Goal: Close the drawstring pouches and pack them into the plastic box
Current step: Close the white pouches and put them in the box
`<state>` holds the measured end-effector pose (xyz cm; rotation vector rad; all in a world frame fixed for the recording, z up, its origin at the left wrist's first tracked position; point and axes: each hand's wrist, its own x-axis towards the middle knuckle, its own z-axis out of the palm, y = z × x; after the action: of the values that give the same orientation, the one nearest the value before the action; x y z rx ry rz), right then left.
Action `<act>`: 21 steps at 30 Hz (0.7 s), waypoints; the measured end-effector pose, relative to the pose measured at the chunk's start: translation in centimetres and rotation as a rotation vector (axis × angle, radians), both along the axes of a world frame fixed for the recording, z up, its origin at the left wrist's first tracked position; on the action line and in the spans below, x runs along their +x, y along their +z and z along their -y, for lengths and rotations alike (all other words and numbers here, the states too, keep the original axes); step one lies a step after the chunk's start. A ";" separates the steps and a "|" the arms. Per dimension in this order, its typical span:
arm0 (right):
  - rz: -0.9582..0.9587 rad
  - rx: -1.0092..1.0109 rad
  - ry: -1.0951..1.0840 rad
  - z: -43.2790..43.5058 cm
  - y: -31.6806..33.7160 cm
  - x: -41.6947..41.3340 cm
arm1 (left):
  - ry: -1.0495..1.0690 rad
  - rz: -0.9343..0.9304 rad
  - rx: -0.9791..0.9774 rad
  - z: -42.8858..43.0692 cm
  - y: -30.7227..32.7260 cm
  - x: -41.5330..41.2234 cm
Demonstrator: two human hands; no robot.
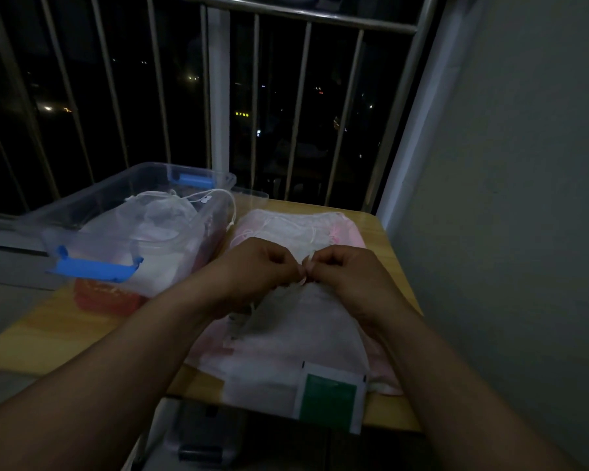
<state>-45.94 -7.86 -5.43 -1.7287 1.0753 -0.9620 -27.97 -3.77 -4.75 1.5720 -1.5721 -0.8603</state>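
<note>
On the bench (65,328), the left hand (255,266) and right hand (344,270) each pinch the drawstring (305,268) at the mouth of a white pouch (306,334), seemingly mid-cinch in the dim light. Packed pouches (157,222) already lie in the plastic box (150,168) alongside; a pinkish pile (303,222) behind waits.

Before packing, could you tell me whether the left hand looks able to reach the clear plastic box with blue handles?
Probably yes: the clear plastic box sits open beside the left hand with nothing between, though that hand pinches the white drawstring pouch.
</note>
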 end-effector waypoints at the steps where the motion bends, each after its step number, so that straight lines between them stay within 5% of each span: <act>1: 0.000 -0.001 0.007 0.0 0.0 0.0 | -0.014 -0.012 -0.012 0.1 -0.2 0.2; 10: 0.076 0.049 0.073 0.1 0.0 -0.6 | -0.090 0.057 -0.222 0.0 -1.0 0.3; 21: 0.094 0.011 0.039 0.6 -0.7 -0.6 | -0.044 0.127 -0.255 0.5 -2.3 -0.2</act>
<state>-46.54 -8.48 -6.13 -1.6725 0.9812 -1.0015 -28.17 -4.29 -7.04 1.4360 -1.7372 -0.5649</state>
